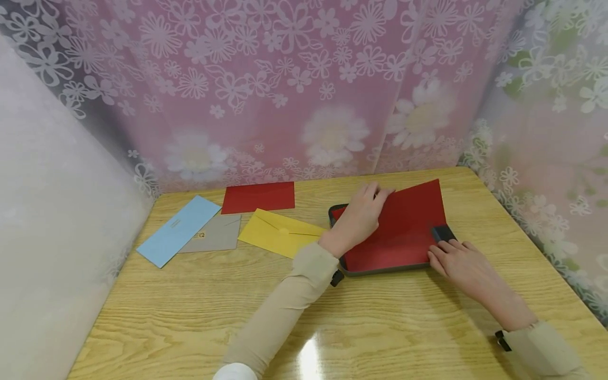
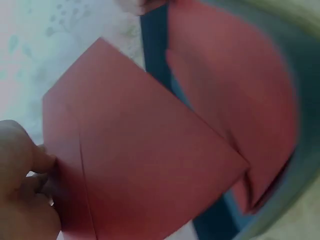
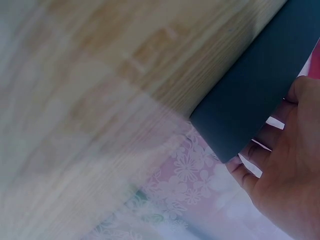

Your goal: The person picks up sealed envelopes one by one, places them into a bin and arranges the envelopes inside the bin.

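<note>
My left hand (image 1: 356,214) pinches a red envelope (image 1: 415,208) by its edge and holds it tilted over a dark grey tray (image 1: 389,273). A crease line runs across this envelope (image 2: 135,145) in the left wrist view. Beneath it, more red paper (image 2: 235,85) lies inside the tray. At the tray's right side, my right hand (image 1: 467,266) grips the wall, thumb at the front corner and the other fingers over the edge. The right wrist view shows that hand (image 3: 290,165) on the dark tray wall (image 3: 250,90).
Left of the tray lies a yellow envelope (image 1: 280,232), partly behind my left forearm. Further left are a red envelope (image 1: 258,198), a grey envelope (image 1: 218,235) and a light blue envelope (image 1: 178,232) overlapping the grey one. Flowered curtains (image 1: 285,105) border the wooden table (image 1: 214,306).
</note>
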Demonstrator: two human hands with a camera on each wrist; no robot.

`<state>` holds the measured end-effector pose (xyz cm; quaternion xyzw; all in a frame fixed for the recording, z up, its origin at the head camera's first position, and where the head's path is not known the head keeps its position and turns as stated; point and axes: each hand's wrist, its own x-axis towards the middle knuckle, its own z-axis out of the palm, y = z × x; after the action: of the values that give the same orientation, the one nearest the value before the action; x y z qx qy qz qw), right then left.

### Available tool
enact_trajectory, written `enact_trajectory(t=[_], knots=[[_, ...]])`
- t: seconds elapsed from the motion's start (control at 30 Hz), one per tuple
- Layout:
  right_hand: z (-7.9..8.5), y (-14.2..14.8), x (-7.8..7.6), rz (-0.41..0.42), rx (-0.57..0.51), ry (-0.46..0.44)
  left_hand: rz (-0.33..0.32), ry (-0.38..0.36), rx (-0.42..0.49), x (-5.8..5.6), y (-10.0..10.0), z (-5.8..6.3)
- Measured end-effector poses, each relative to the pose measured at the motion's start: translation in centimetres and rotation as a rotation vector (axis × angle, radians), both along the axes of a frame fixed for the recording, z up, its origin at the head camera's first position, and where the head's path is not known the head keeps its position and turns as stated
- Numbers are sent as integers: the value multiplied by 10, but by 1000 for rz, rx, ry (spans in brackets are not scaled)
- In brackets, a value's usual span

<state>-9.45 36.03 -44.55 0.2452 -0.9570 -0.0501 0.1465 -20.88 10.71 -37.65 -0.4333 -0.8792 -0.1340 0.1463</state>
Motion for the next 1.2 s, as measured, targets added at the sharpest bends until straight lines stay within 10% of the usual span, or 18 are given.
enact_trajectory(t=[0.3,0.63,1.2], knots=[[2,-2,0,-40,0,-45,5,-127,-219,0,6,-31],[0,-2,-1,-34,-24,-30,74,-249,-318,3,-7,-39],[-2,-2,-2,-23,-39,2,194,-39,154,-20,-78,-27]])
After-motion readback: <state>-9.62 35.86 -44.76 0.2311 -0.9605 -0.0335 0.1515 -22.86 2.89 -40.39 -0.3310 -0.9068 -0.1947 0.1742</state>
